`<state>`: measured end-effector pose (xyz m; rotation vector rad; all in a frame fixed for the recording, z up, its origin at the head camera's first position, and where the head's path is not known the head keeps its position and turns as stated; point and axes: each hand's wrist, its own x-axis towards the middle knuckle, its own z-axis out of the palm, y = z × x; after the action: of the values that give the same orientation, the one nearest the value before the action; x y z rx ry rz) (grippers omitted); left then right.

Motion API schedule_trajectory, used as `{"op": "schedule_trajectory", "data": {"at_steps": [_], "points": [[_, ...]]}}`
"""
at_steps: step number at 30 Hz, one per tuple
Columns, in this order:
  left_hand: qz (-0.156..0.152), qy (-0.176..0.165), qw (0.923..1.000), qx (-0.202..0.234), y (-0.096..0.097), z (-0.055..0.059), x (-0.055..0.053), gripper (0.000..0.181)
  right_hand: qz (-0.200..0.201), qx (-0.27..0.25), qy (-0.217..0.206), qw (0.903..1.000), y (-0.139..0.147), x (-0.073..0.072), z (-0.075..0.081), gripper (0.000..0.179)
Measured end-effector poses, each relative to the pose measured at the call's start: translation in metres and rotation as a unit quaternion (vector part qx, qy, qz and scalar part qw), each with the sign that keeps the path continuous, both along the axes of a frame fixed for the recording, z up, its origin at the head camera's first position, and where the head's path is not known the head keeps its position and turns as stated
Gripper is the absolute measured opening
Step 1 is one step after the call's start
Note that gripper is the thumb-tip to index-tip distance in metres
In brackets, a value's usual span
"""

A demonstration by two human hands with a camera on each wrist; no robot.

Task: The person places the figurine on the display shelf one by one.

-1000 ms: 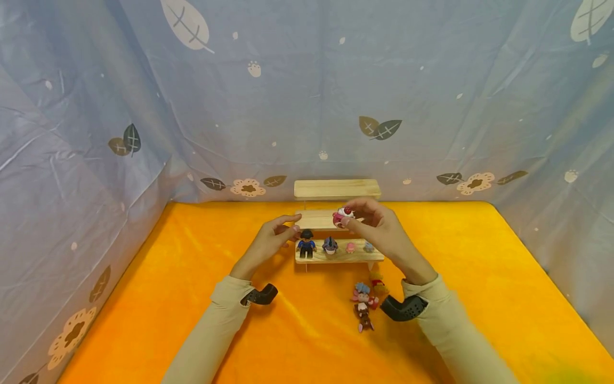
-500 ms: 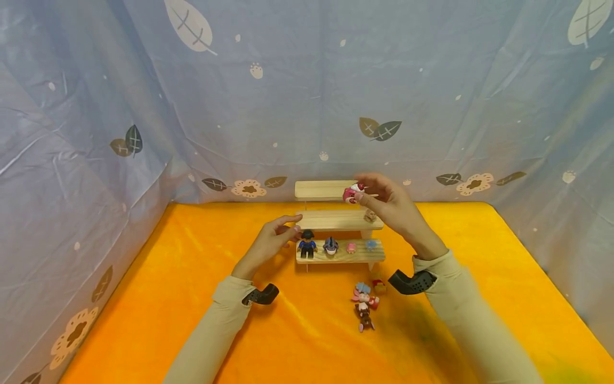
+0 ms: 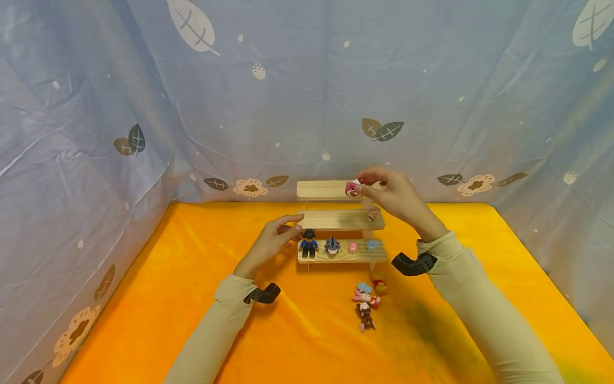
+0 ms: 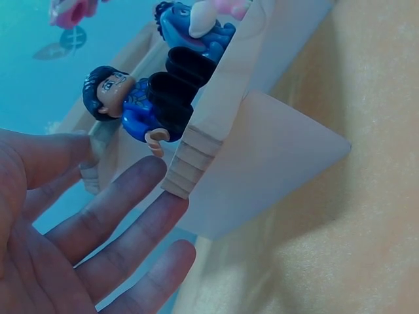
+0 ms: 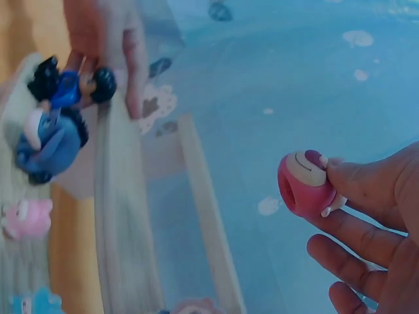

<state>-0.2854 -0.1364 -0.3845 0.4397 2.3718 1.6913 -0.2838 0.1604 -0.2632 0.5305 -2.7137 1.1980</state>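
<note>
Up in the head view, the right hand [image 3: 395,196] is at the right end of the wooden stand's [image 3: 318,189] top tier, thumb and fingers clamped on a pink bear figure [image 3: 352,190] that shows against that tier's right half. Across at the left ends, the left hand [image 3: 269,241] reaches in beside a doll in blue [image 3: 309,246], first in line on the bottom tier, then a donkey figure [image 3: 332,246], a small pink figure [image 3: 353,248], and a small blue figure [image 3: 372,245] towards the right end. One tier higher, a brown figure [image 3: 373,214] occupies the middle tier's right end! Down on the orange tabletop [image 3: 326,330], off the stand's front right corner, a cluster of toys [image 3: 365,298] lies beside a yellow bear figure [image 3: 381,287]. To the left wrist: fingers apart and fairly straight, no toy between them, one tip seemingly touching the bottom tier's left end just below the seated doll. And the right wrist, a tidy pinch between thumb and index finger, the pink bear figure clear of every tier, pale muzzle showing by the thumb tip. It looks light, stiff and hard to break; that smooth, rounded surface could roll or slip, so opposite sides of its widest part look the best hold.
</note>
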Motion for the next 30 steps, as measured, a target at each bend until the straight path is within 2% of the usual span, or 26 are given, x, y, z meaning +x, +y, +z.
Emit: {"op": "schedule_trajectory", "data": {"at_steps": [8, 15, 20, 30], "points": [[0.003, 0.005, 1.0, 0.004, 0.0, -0.002, -0.001, 0.043, 0.002, 0.031, -0.031, 0.999, 0.001, -0.007, -0.006, 0.027], [0.003, 0.003, 1.0, 0.003, 0.0, -0.003, 0.0, 0.043, 0.023, 0.05, -0.021, 0.9983, 0.0, -0.011, -0.016, 0.027], [0.001, 0.004, 1.0, 0.007, 0.0, -0.003, 0.0, 0.043, 0.033, 0.045, -0.025, 0.9981, -0.002, -0.012, -0.021, 0.025], [-0.001, 0.01, 0.9999, 0.007, 0.0, -0.004, -0.001, 0.043, 0.037, 0.092, 0.042, 0.9942, -0.004, -0.016, -0.03, 0.022]]}}
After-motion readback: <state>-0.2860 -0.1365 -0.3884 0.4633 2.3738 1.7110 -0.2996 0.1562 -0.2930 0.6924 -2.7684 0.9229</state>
